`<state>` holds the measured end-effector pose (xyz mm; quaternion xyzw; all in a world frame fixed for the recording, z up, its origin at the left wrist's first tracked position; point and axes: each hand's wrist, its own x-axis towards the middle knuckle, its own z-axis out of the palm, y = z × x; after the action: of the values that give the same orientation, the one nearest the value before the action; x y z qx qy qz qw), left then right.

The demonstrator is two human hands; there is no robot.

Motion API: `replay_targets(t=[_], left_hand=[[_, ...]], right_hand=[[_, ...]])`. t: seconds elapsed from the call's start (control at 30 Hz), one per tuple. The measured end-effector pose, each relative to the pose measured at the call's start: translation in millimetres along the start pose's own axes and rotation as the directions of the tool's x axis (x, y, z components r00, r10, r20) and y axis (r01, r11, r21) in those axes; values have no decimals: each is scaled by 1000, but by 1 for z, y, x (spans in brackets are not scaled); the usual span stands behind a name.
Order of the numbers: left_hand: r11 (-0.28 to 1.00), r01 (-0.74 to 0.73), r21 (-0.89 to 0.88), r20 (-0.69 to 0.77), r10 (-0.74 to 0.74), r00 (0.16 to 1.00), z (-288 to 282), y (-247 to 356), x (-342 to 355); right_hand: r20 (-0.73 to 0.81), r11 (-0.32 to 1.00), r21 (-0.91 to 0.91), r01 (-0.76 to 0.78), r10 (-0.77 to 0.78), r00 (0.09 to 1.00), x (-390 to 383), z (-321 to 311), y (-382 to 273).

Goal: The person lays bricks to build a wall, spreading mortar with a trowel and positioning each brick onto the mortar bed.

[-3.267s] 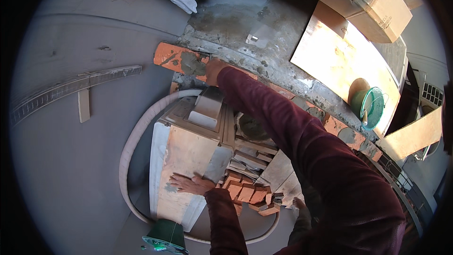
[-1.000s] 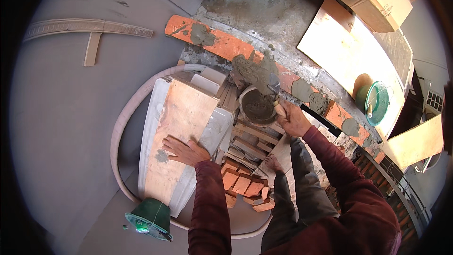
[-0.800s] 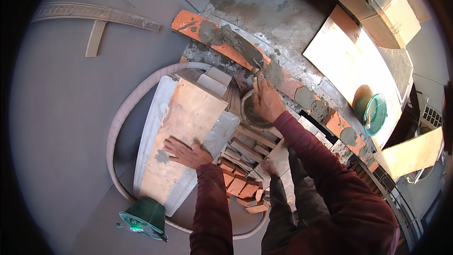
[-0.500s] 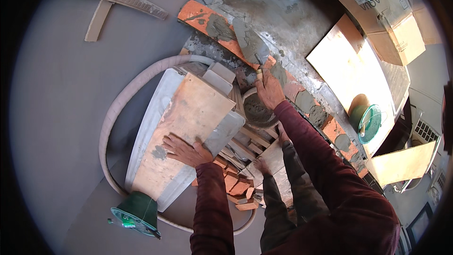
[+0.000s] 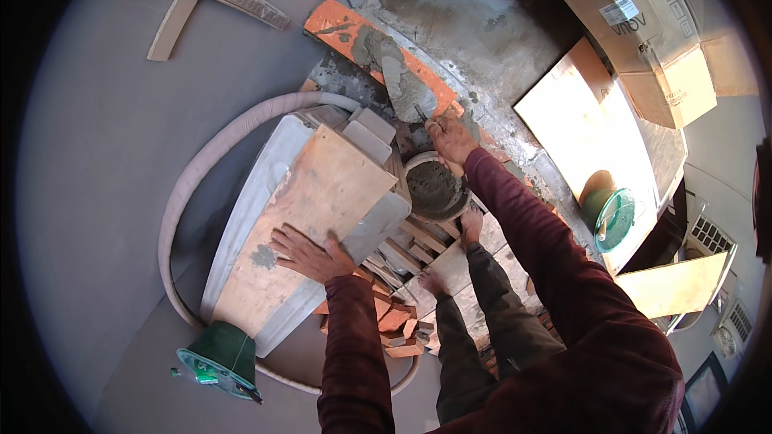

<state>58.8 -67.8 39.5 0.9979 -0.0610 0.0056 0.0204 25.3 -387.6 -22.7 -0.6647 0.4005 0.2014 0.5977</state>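
My right hand is closed round the handle of a trowel. Its mortar-covered blade lies over a long orange clay slab smeared with grey mortar; the grip itself is mostly hidden by my fingers. Just below that hand stands a round bucket with wet grey mortar inside. My left hand rests palm down, fingers spread, on a pale wooden board that lies over a grey-white plastic piece.
A green bucket hangs at the board's lower end; another stands right, beside a plywood sheet. Broken orange bricks are piled near my feet. A wrapped hose curves round the left. Cardboard boxes stand far right.
The trowel blade has moved left and down along the slab, with my right hand following slightly. My left hand stays on the board. The whole view has shifted a little.
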Motion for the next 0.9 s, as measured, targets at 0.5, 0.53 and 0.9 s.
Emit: replay_targets(t=[0.5, 0.53, 0.9], left_hand=[[997, -41, -59, -53, 38, 998, 3, -1, 6], [997, -39, -66, -51, 35, 998, 3, -1, 5], [994, -53, -96, -56, 48, 997, 3, 2, 7]], right_hand=[[-18, 768, -588, 253, -325, 946, 54, -23, 24], [-17, 772, -598, 216, -282, 959, 44, -29, 35], [-189, 546, -838, 13, -313, 931, 64, -31, -60]])
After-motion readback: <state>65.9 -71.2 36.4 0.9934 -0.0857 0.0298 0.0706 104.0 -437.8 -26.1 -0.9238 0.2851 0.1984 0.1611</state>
